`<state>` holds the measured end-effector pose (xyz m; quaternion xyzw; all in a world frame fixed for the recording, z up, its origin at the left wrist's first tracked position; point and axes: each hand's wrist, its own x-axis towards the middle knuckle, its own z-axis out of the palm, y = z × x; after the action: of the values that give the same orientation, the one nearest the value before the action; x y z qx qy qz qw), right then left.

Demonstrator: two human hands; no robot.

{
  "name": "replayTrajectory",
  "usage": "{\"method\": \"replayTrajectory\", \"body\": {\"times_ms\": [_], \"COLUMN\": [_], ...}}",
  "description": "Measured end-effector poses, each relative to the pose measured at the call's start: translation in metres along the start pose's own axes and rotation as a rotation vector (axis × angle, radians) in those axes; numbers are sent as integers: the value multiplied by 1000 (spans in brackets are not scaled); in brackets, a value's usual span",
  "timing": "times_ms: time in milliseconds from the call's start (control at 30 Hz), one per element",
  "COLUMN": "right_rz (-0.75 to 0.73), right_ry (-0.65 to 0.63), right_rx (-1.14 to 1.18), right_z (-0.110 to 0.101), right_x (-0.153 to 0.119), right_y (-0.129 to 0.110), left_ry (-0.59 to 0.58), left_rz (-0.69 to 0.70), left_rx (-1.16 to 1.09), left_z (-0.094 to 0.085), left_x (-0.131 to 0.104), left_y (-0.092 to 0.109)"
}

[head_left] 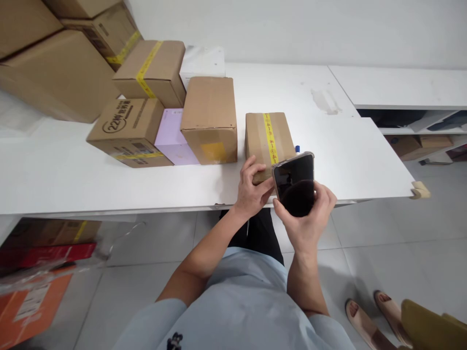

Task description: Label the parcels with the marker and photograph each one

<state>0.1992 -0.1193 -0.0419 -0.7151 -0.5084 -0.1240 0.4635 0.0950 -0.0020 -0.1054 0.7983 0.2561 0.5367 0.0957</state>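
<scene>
White tabletop point(365, 165) extends rightward; taped box point(268, 141) sits near front edge point(175, 209).

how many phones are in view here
1: a phone in the right hand, near the left hand, which touches the small taped box. Others could be out of sight.

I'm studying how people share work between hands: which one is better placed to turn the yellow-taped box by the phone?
Probably the left hand: it is already at the yellow-taped box, with no other object visible in it. The right hand is occupied, gripping the phone.
</scene>
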Motion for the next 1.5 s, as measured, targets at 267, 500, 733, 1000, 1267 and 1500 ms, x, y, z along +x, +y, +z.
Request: {"method": "replayTrajectory", "body": {"times_ms": [267,500,733,1000,1267,1500], "right_rz": [295,643,696,446,97,163], "right_ry": [127,-210,-458,-332,-249,-307], "right_rx": [-109,-440,-529,216,59,90], "right_z": [-4,8,22,21,92,170], "right_x": [22,60,78,47,35,141], "right_y": [60,120,149,92,11,32], "left_ry": [150,158,155,107,25,-22], "left_rz": [126,143,150,131,-29,-11], "left_rx": [84,146,154,119,-249,-92], "left_z": [-10,-17,-19,-24,-29,-72], "left_x": [15,20,20,27,37,2], "left_y": [13,19,18,11,-4,-27]}}
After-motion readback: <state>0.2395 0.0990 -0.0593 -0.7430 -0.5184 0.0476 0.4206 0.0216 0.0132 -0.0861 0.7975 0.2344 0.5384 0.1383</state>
